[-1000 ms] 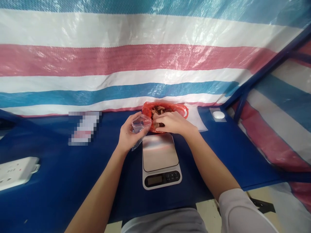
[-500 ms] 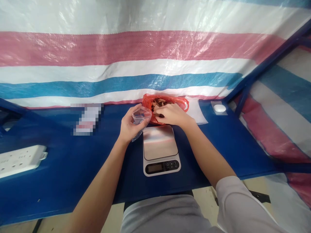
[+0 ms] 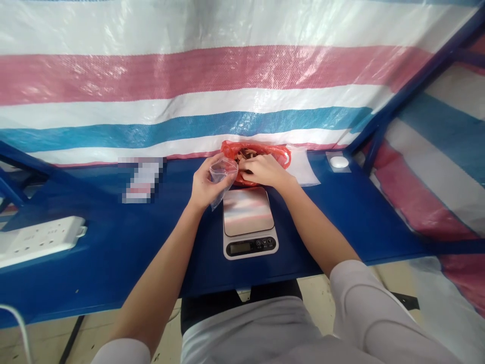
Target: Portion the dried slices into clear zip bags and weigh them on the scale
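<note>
My left hand (image 3: 207, 187) is closed on a clear zip-lock bag (image 3: 223, 172), its mouth held open toward the right and its lower end hanging over the table. Beside it lies an open red plastic bag (image 3: 278, 151) with brown, dried, bark-like pieces (image 3: 247, 153) inside. Into this bag reaches my right hand (image 3: 263, 171), its fingers bent together among the pieces; dark bits show between thumb and fingers, while the fingertips are partly hidden. Just in front of both bags stands a kitchen scale (image 3: 248, 215) with a shiny bare plate; no figures can be read on its display.
On the blue table (image 3: 151, 242) are a white power strip (image 3: 45, 237) at left and a blurred-out packet (image 3: 144, 179) behind it. Clear plastic bags (image 3: 305, 167) and a white oval item in a small clear bag (image 3: 339, 162) lie right. Striped sheeting (image 3: 189, 76) hangs behind.
The view has shifted slightly, so the table things sit a little higher. My left hand still holds the clear bag beside the red one; my right hand stays in the red bag, fingers slightly lower.
</note>
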Demonstrator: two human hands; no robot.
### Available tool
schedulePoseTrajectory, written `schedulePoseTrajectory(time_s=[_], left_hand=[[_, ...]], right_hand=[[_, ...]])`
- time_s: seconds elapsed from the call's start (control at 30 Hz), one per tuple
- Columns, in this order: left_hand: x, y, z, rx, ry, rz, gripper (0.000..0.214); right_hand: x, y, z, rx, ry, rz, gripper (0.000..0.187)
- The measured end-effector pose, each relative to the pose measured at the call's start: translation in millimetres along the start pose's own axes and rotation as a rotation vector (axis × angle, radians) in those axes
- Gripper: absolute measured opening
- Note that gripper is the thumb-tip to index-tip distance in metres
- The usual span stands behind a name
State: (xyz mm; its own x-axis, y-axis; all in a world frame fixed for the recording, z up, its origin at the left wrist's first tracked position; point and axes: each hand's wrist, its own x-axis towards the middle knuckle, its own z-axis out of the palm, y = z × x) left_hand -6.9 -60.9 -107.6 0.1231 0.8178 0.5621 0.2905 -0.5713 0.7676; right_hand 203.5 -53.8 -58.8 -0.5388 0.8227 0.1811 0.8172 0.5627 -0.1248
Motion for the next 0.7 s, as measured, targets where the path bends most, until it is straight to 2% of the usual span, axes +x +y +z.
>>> schedulePoseTrajectory(time_s=[0.23, 0.7], left_hand=[[11, 1, 1.8, 0.016, -0.006, 0.012, 0.065], [0, -11, -0.5, -0.011, 0.007, 0.072, 0.058]], right_hand=[[0, 8, 2, 0.015, 0.011, -0.033, 0.029], [1, 25, 9, 0.205, 0.116, 0.072, 0.025]])
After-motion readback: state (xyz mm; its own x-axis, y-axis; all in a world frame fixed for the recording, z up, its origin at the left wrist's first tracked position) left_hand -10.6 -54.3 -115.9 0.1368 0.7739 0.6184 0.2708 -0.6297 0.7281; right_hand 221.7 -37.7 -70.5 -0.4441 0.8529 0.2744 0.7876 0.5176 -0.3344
